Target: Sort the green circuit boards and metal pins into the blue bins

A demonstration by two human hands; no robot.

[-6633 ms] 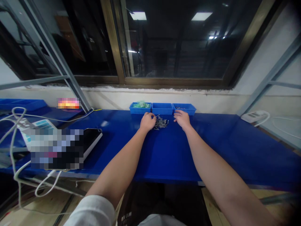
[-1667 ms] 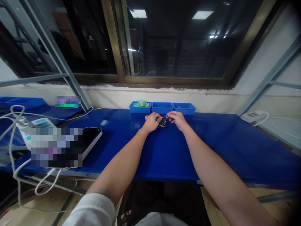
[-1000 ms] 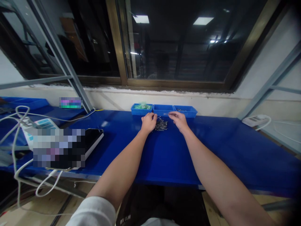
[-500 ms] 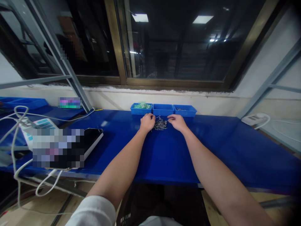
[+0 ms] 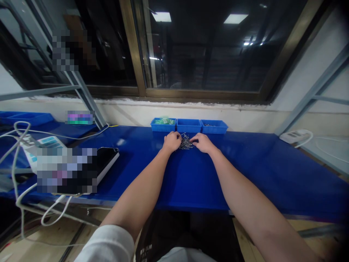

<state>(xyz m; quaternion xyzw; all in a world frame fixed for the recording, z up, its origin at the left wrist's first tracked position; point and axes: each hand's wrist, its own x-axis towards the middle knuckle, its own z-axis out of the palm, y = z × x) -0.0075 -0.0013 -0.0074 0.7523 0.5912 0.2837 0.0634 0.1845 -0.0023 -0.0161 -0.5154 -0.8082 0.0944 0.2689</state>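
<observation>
A small heap of thin metal pins [image 5: 185, 142] lies on the blue table [image 5: 191, 174] in front of three small blue bins. My left hand [image 5: 171, 141] rests curled at the heap's left edge, fingers closed; whatever is in them is too small to see. My right hand [image 5: 201, 142] sits at the heap's right edge with its fingertips pinched down into the pins. Behind the heap stand the left bin [image 5: 163, 124] with greenish parts, the middle bin [image 5: 188, 125], and the right bin [image 5: 214, 126] with a few small metal pieces.
A dark flat device [image 5: 107, 158] and white cables [image 5: 19, 138] lie at the table's left. A white power strip [image 5: 293, 135] sits at the far right. A window and wall ledge run behind the bins. A blue tray [image 5: 24, 118] stands far left.
My right hand has slid left from beside the right bin onto the heap of pins. My left hand has stayed at the heap's left edge.
</observation>
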